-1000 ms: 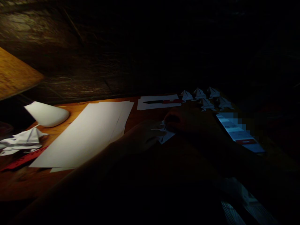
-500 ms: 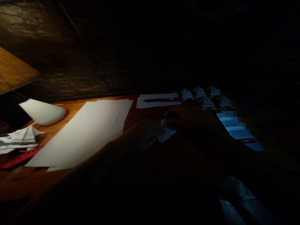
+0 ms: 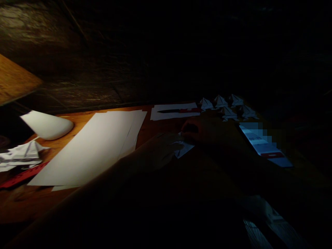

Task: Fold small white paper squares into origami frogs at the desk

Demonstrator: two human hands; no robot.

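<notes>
A small piece of folded white paper [image 3: 183, 150] lies on the dark wooden table, partly covered by both hands. My left hand [image 3: 163, 147] reaches in from the left, its fingers closed on the paper's left edge. At the paper's upper right is my right hand [image 3: 195, 129], fingers curled and pinching the top of it. Deep shadow hides most of the fingertips. Behind the hands, a knife [image 3: 178, 110] with a dark blade and red handle rests on white paper sheets [image 3: 158, 116].
Large white sheets [image 3: 85, 148] lie left, near a lamp base [image 3: 49, 124], a red ruler [image 3: 23, 175] and crumpled paper [image 3: 23, 154]. Several folded paper figures [image 3: 228, 112] stand at the back right. A lit phone [image 3: 264, 145] lies at the right. A dark wall rises behind.
My left fingers have shifted slightly over the folded paper. My right hand stays at its top, and the paper has hardly moved.
</notes>
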